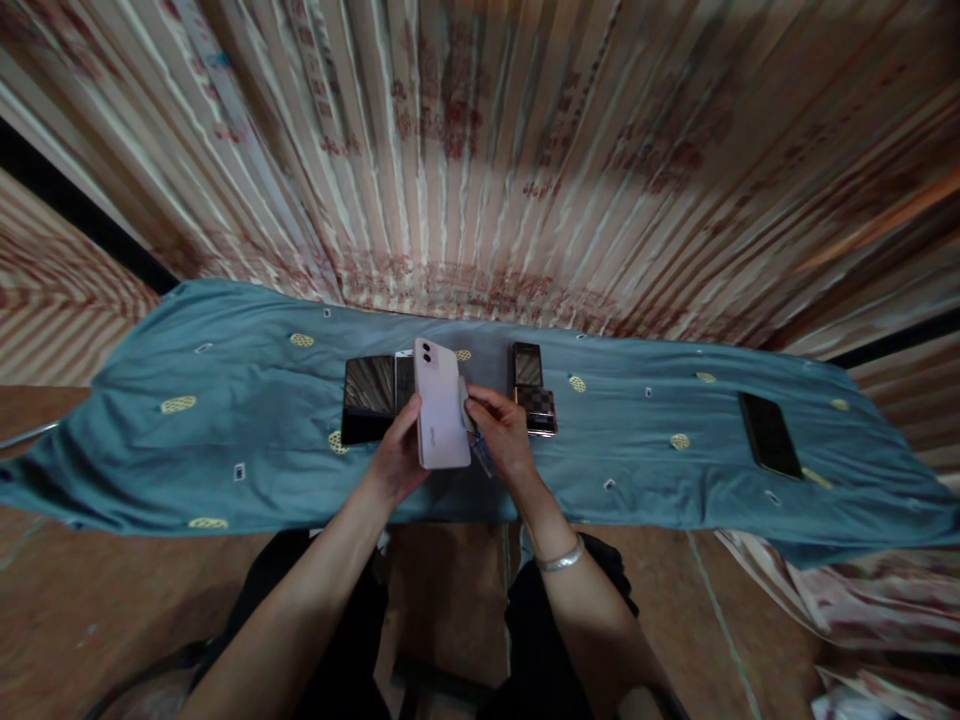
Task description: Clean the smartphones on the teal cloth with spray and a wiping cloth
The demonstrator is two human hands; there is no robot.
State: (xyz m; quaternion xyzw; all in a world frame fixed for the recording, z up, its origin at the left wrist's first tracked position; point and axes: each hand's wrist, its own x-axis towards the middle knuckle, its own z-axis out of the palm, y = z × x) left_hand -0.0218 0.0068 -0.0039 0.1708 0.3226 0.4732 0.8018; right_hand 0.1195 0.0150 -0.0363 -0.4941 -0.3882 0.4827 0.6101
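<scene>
Hands [397,455] [504,435] raised, gripping pink phone [440,405]

- The pale phone [440,405] shows only its back; its screen faces away, and its lower left edge sits behind the left hand [397,455].
- Something small and grey is pinched in the right hand [504,435]; the fingers cover most of it, too small to identify.
- A white phone [404,376] lies mostly hidden behind the pale one.
- The blue cloth [225,420] hides the surface beneath entirely.
- The curtain [480,150] pattern is smeared by blur.
- Both forearms are cut off by the bottom edge.
</scene>
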